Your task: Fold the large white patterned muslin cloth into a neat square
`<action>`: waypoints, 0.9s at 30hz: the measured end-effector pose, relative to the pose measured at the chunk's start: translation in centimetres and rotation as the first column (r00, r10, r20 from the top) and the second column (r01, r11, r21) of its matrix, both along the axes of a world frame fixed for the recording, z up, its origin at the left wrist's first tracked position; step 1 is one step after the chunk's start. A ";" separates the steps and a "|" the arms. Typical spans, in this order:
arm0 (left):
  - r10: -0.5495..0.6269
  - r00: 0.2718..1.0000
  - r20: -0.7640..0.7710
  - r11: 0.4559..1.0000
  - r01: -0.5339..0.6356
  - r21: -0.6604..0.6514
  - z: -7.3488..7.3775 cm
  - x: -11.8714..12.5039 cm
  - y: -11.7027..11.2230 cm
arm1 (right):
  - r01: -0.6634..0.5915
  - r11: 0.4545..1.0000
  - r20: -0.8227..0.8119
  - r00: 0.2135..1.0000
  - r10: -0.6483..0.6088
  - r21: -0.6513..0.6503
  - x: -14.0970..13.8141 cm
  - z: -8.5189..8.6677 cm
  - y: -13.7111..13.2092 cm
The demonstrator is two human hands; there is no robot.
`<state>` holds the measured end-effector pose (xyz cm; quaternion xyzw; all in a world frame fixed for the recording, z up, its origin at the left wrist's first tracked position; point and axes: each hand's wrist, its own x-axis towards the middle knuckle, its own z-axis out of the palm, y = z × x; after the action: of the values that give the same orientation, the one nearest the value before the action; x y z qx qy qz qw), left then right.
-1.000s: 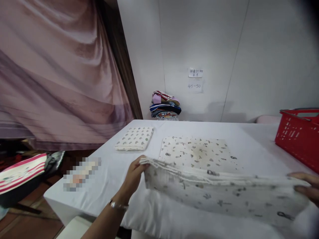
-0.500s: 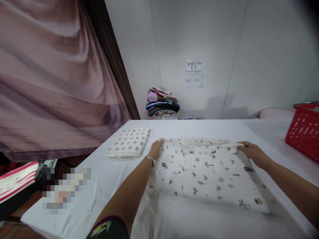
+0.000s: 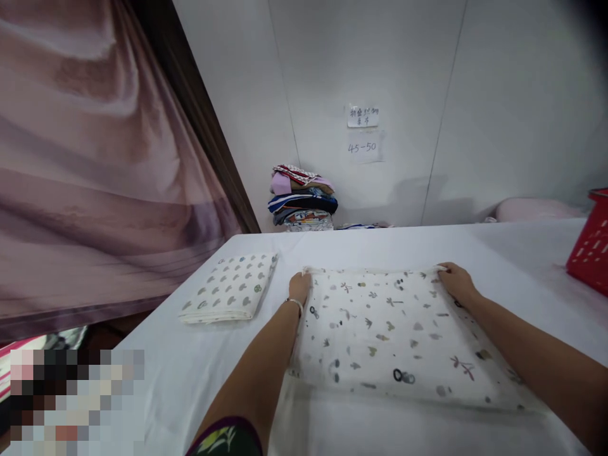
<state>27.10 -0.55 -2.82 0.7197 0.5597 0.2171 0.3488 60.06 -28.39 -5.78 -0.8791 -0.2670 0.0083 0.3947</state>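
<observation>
A thin white cloth [image 3: 380, 329] printed with small plants and shapes is stretched between my two hands over the white table. My left hand [image 3: 300, 286] is closed on its far left corner; a bracelet circles that wrist. At the far right corner, my right hand [image 3: 456, 283] pinches the top edge. The near part of the cloth spreads toward me on the tabletop, with loose fabric hanging below each hand. Left of my left hand lies a folded white cloth [image 3: 232, 286] with grey mushroom-like prints, apart from the one I hold.
The white-covered table [image 3: 199, 373] reaches back to the wall. Behind its far edge rises a stack of folded fabrics [image 3: 304, 196]. A red plastic basket [image 3: 591, 250] stands at the right edge. A pink curtain [image 3: 95, 177] hangs on the left. Paper notes [image 3: 365, 145] are on the wall.
The far edge of the held cloth has gone from sagging and folded to nearly straight and flatter. Both hands still grip its corners. The view has shifted slightly.
</observation>
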 end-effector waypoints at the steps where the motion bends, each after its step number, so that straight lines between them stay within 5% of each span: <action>1: -0.001 1.000 -0.026 1.000 0.001 0.016 0.1 0.0 0.0 | -0.003 1.000 0.004 1.000 0.003 -0.004 0.2 -0.2 0.1; 18: -0.061 0.937 -0.345 0.986 0.110 0.123 1.1 0.6 0.0 | 0.032 0.992 0.099 0.995 -0.019 -0.126 0.5 0.3 0.4; 27: -0.087 0.850 -0.519 0.954 0.222 0.203 1.1 0.4 -0.7 | 0.020 0.921 0.206 0.976 0.066 -0.390 -0.5 0.0 0.1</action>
<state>27.53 -1.25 -1.69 0.8330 0.5383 0.0628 0.1110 59.55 -28.32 -5.77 -0.9323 -0.3117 -0.0293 0.1808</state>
